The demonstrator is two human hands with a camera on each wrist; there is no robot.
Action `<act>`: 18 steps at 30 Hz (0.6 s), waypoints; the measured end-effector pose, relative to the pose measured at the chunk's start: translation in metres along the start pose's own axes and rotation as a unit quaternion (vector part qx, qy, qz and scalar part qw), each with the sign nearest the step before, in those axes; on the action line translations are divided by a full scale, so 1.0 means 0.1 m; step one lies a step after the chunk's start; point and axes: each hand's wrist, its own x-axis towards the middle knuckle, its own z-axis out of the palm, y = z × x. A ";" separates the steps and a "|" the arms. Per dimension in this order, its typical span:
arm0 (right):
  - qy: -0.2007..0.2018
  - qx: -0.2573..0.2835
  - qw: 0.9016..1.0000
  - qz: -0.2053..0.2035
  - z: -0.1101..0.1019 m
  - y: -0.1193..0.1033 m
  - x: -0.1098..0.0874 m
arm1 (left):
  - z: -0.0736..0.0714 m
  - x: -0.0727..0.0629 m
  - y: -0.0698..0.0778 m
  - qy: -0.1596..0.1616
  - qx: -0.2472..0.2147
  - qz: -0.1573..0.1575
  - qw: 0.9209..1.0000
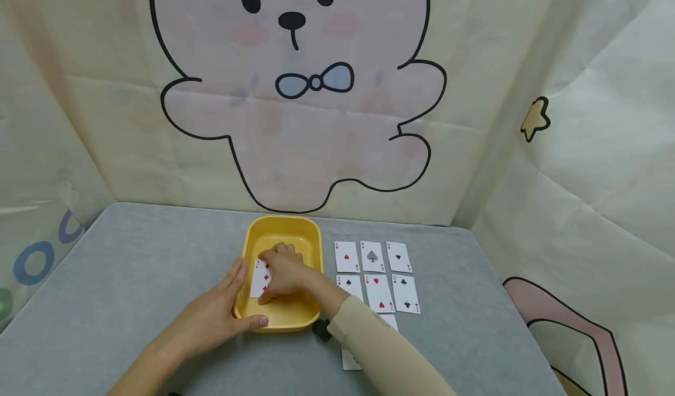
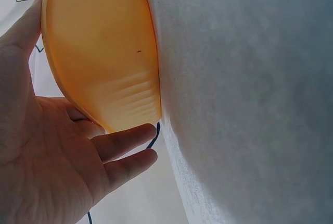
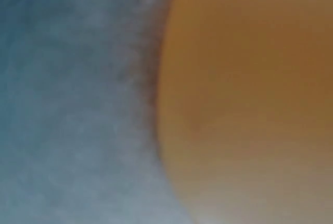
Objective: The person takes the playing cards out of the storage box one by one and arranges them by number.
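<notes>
A yellow tray [image 1: 283, 227] stands on the grey cloth in the head view. My left hand [image 1: 216, 311] rests against its left side, fingers fairly straight along the rim and thumb over the near corner. The left wrist view shows that hand [image 2: 57, 151] touching the tray's outer wall [image 2: 104, 41]. Inside the tray, a playing card with red diamonds [image 1: 256, 284] lies near the left wall. My right hand [image 1: 287, 273] reaches over it, index finger and thumb at its top and bottom ends; the hand covers its right part. The right wrist view shows blurred yellow tray wall [image 3: 250, 78].
Right of the tray lie face-up cards in rows, among them an ace of hearts [image 1: 346, 258], ace of spades [image 1: 372, 257] and two of clubs [image 1: 405, 294]. My right sleeve [image 1: 385, 346] covers some nearer cards. A small black object [image 1: 321, 330] sits by the tray's near right corner.
</notes>
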 end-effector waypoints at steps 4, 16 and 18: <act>0.005 -0.005 1.000 -0.006 0.01 0.01 0.01 | 0.00 0.00 -0.01 -0.003 -0.001 -0.002 1.000; 0.005 -0.004 1.000 -0.015 0.02 0.04 0.02 | 0.01 0.00 -0.01 -0.001 -0.005 0.000 1.000; 0.006 -0.008 1.000 -0.022 0.03 0.04 0.01 | 0.01 0.00 -0.02 -0.001 -0.005 -0.002 1.000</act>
